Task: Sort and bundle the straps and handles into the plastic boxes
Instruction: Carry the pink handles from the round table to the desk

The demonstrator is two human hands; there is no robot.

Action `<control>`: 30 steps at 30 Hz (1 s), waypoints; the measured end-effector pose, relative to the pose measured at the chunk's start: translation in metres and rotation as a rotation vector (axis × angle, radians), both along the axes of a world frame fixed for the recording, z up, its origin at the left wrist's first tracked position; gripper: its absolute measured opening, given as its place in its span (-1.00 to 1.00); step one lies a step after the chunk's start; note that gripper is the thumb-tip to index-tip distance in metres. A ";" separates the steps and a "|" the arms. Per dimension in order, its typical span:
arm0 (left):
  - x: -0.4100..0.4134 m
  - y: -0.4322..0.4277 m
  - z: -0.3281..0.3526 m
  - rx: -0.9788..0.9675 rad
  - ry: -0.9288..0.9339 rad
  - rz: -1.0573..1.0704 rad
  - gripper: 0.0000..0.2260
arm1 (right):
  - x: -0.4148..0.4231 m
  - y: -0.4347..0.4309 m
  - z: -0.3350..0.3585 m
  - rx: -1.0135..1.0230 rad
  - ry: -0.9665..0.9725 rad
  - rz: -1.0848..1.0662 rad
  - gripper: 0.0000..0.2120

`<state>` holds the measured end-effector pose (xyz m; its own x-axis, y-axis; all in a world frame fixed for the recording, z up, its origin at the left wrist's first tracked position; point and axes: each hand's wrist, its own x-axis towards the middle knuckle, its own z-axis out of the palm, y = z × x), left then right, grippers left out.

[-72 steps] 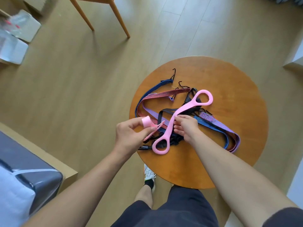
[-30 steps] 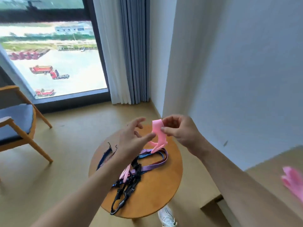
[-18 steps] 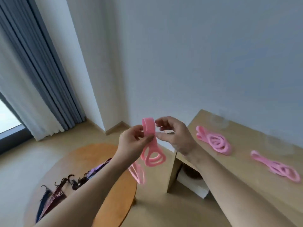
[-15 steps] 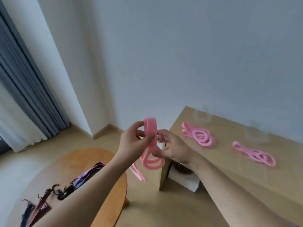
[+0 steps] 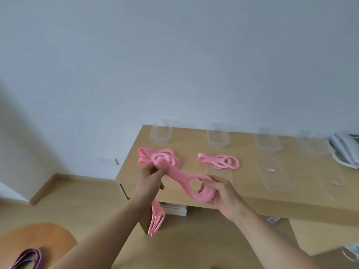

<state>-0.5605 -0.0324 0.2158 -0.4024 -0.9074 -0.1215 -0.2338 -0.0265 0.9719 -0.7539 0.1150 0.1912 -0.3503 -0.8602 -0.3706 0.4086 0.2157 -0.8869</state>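
Down at 7 o'clock the round counter (image 5: 38,235) has slid into the frame's corner, one purple strap (image 5: 29,259) showing on it; the person has turned away from it. Mid-frame, both grips are clenched on the pink handle (image 5: 180,176); the left hand (image 5: 149,179) pinches its rolled end, and the right hand (image 5: 223,195), at 4 o'clock of the left, curls round its loop end. Half a second ago it stood folded upright between them; now it is stretched out in the air, at the near edge of the long counter (image 5: 272,202). A pink tail (image 5: 156,220) hangs below the left hand; whether it belongs to the same handle I cannot tell. Beyond, at 12 o'clock of the left hand, a pink bundle (image 5: 165,156) lies on the long counter; a second bundle (image 5: 219,161) sits at 2 o'clock. Past them the clear boxes (image 5: 218,137) stand in a row by the wall, nothing pink showing in them. So the carry looks done; the next job, I judge, is folding this one and laying it with its pink mates; the boxes are yet to be filled.
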 end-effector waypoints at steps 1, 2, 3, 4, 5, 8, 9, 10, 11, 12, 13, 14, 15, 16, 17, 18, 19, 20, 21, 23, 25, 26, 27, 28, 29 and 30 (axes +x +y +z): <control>-0.016 0.000 -0.008 0.000 -0.040 -0.023 -0.92 | -0.017 0.004 -0.005 0.014 -0.024 -0.028 -0.81; -0.031 0.000 -0.016 0.001 -0.078 -0.039 -0.90 | -0.032 0.006 -0.009 0.030 -0.039 -0.051 -0.79; -0.045 0.000 -0.023 0.011 -0.111 -0.048 -0.88 | -0.046 0.008 -0.013 0.047 -0.048 -0.069 -0.79; -0.060 -0.001 -0.030 0.030 -0.135 -0.053 -0.88 | -0.060 0.008 -0.016 0.062 -0.054 -0.084 -0.78; -0.074 -0.002 -0.035 0.049 -0.163 -0.054 -0.89 | -0.074 0.007 -0.019 0.081 -0.053 -0.101 -0.78; -0.112 -0.009 -0.049 0.087 -0.274 -0.054 -0.86 | -0.110 -0.003 -0.025 0.158 0.012 -0.140 -0.82; -0.122 -0.012 -0.050 0.113 -0.310 -0.056 -0.81 | -0.121 -0.008 -0.026 0.178 0.035 -0.145 -0.82; -0.131 -0.014 -0.050 0.140 -0.344 -0.059 -0.72 | -0.133 -0.014 -0.028 0.189 0.053 -0.152 -0.83; -0.139 -0.017 -0.051 0.162 -0.373 -0.064 -0.63 | -0.144 -0.020 -0.030 0.198 0.068 -0.160 -0.83; -0.146 -0.020 -0.052 0.180 -0.385 -0.067 -0.55 | -0.154 -0.026 -0.032 0.204 0.083 -0.162 -0.82; -0.153 -0.022 -0.053 0.193 -0.386 -0.065 -0.51 | -0.163 -0.031 -0.033 0.211 0.105 -0.154 -0.80; -0.159 -0.023 -0.054 0.204 -0.380 -0.054 -0.49 | -0.171 -0.036 -0.036 0.220 0.128 -0.147 -0.78; -0.165 -0.024 -0.053 0.212 -0.371 -0.040 -0.49 | -0.178 -0.039 -0.040 0.239 0.156 -0.145 -0.77; -0.169 -0.024 -0.053 0.219 -0.356 -0.024 -0.50 | -0.184 -0.042 -0.044 0.269 0.196 -0.147 -0.76; -0.174 -0.024 -0.052 0.229 -0.335 -0.009 -0.52 | -0.188 -0.043 -0.047 0.306 0.260 -0.153 -0.76; -0.179 -0.024 -0.051 0.243 -0.311 0.005 -0.56 | -0.191 -0.044 -0.049 0.349 0.385 -0.153 -0.76; -0.183 -0.024 -0.050 0.257 -0.287 0.015 -0.62 | -0.191 -0.044 -0.051 0.384 0.564 -0.150 -0.76; -0.188 -0.024 -0.049 0.275 -0.262 0.020 -0.68 | -0.190 -0.042 -0.052 0.388 0.751 -0.146 -0.73; -0.193 -0.024 -0.047 0.299 -0.236 0.018 -0.73 | -0.187 -0.041 -0.052 0.333 0.890 -0.148 -0.68; -0.205 -0.022 -0.037 0.357 -0.171 0.013 -0.75 | -0.177 -0.039 -0.048 0.154 0.903 -0.066 -0.54; -0.218 -0.018 -0.027 0.433 -0.094 0.021 -0.72 | -0.165 -0.038 -0.044 0.095 0.649 0.196 -0.53; -0.224 -0.017 -0.023 0.473 -0.045 0.028 -0.71 | -0.160 -0.037 -0.044 0.100 0.532 0.352 -0.49; -0.231 -0.016 -0.020 0.509 0.003 0.037 -0.71 | -0.156 -0.035 -0.048 0.104 0.476 0.481 -0.43; -0.235 -0.015 -0.017 0.528 0.046 0.044 -0.72 | -0.155 -0.033 -0.054 0.103 0.459 0.550 -0.41; -0.239 -0.014 -0.015 0.525 0.079 0.050 -0.76 | -0.154 -0.029 -0.058 0.095 0.455 0.553 -0.48; -0.242 -0.015 -0.015 0.496 0.096 0.052 -0.81 | -0.154 -0.025 -0.063 0.096 0.466 0.503 -0.60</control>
